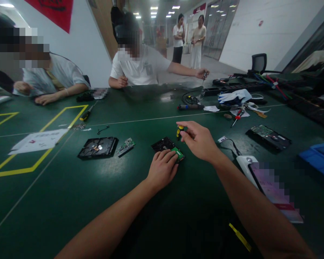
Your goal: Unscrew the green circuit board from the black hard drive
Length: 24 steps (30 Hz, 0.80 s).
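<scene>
A hard drive (163, 143) with a green circuit board (180, 154) lies on the table in front of me. My left hand (163, 166) holds it down, its fingers curled over the near side and covering part of the board. Between the thumb and fingers of my right hand (198, 140) is a yellow and black screwdriver (179, 132), held upright by its handle over the drive's far right side. I cannot make out the screwdriver's tip. Left of the drive lie a loose circuit board (126, 146) and a second, black hard drive (98, 147).
Another hard drive (270, 137) sits to the right, beyond a white phone-like device (270, 190) and a blue bin (320, 158). A red screwdriver (238, 117), gloves (234, 97) and cables lie farther back. Across the green table (118, 201) sit two people.
</scene>
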Motion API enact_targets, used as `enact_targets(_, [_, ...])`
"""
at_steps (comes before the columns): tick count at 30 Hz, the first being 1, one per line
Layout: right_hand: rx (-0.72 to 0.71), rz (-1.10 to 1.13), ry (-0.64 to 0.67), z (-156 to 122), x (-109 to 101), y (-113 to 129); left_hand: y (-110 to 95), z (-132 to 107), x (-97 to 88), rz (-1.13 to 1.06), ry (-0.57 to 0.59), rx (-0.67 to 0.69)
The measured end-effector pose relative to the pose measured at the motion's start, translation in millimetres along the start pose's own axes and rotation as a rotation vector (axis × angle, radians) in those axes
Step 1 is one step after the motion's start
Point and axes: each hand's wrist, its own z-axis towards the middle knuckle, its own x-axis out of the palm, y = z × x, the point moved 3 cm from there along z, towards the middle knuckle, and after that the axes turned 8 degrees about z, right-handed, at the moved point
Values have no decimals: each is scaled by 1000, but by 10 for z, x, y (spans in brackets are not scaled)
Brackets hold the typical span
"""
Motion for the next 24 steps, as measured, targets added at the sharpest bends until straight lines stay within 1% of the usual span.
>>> enact_targets(3, [19,4,-18,1,12,12,-2,0,-6,-2,2,-1])
enact_targets(8, [-5,-44,-47,8,-11,2,-9,-4,-10,2,5,-4])
enact_targets(13, [81,116,20,-7,21,-31,-8,-4,-1,-3,5,4])
enact_targets(15, [99,132,22,-11,32,-30,-6,-2,4,-1,4,1])
enact_targets(21, [20,23,7,7,6,-11,-5,-4,6,4,1,0])
enact_targets(24, [21,-40,-32,14,-19,-25,-5,-2,1,4,2,4])
